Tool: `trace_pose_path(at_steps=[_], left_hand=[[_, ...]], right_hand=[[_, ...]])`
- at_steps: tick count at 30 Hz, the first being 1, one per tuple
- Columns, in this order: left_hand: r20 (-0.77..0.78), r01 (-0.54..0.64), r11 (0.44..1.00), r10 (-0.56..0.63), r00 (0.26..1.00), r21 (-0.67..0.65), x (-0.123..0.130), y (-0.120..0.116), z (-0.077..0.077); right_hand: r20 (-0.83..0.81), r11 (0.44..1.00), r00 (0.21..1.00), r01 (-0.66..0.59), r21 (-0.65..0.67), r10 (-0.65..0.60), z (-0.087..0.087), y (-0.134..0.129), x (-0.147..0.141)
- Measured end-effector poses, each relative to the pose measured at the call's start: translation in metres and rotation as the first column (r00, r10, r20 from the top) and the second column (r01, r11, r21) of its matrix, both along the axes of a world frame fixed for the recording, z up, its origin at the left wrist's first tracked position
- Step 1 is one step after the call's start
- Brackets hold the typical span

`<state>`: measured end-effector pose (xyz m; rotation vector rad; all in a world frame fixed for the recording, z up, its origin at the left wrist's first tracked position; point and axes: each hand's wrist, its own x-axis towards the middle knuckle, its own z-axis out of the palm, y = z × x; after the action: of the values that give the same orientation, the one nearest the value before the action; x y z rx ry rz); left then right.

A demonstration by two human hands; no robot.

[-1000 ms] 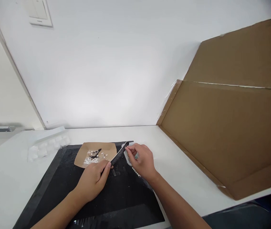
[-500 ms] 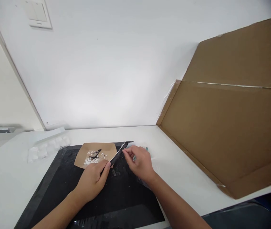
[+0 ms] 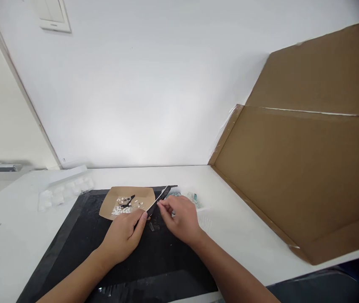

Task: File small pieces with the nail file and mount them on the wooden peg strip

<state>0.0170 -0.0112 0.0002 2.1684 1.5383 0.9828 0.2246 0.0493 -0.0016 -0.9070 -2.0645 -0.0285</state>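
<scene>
A narrow black strip with a white edge (image 3: 164,194) slants up and to the right over the mat. My left hand (image 3: 125,235) is closed on its lower end, thumb on top. Close to the strip's middle, my right hand (image 3: 179,216) has its thumb and forefinger pinched together at its right side; whatever they hold, if anything, is too small to make out. Just left of the strip lies a shallow brown paper tray (image 3: 110,206), holding small white bits (image 3: 122,210) and black scraps (image 3: 127,203).
A black mat (image 3: 154,261) covers the middle of the white table (image 3: 236,235), with small clear scraps on it. Clear packaging with white lumps (image 3: 65,191) lies at the left. Plastic bags with green marks (image 3: 194,198) sit behind my right hand. Opened cardboard (image 3: 293,168) stands at the right.
My right hand has slid a little down and left along the strip, toward my left hand. My left hand keeps its hold. The camera view has shifted slightly.
</scene>
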Motion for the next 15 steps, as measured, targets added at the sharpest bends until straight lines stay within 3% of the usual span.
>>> trace_pose_path(at_steps=[3,5,12,15], left_hand=[[0.001,0.011,1.000,-0.011,1.000,-0.006,0.000,-0.001,0.000],[-0.001,0.016,1.000,-0.016,1.000,-0.006,0.001,-0.001,-0.001],[-0.026,0.022,1.000,-0.022,0.999,-0.003,0.001,-0.001,-0.003],[-0.038,0.017,1.000,-0.017,0.999,-0.016,0.000,0.000,-0.003]], right_hand=[[-0.089,0.995,0.991,0.097,-0.012,-0.097,0.004,0.010,0.010],[-0.115,0.996,0.989,0.090,-0.021,-0.092,0.005,0.013,0.013],[0.107,0.981,0.975,-0.195,-0.012,0.195,-0.001,-0.008,-0.005],[0.136,0.986,0.977,-0.169,0.004,0.167,-0.001,-0.009,-0.007]])
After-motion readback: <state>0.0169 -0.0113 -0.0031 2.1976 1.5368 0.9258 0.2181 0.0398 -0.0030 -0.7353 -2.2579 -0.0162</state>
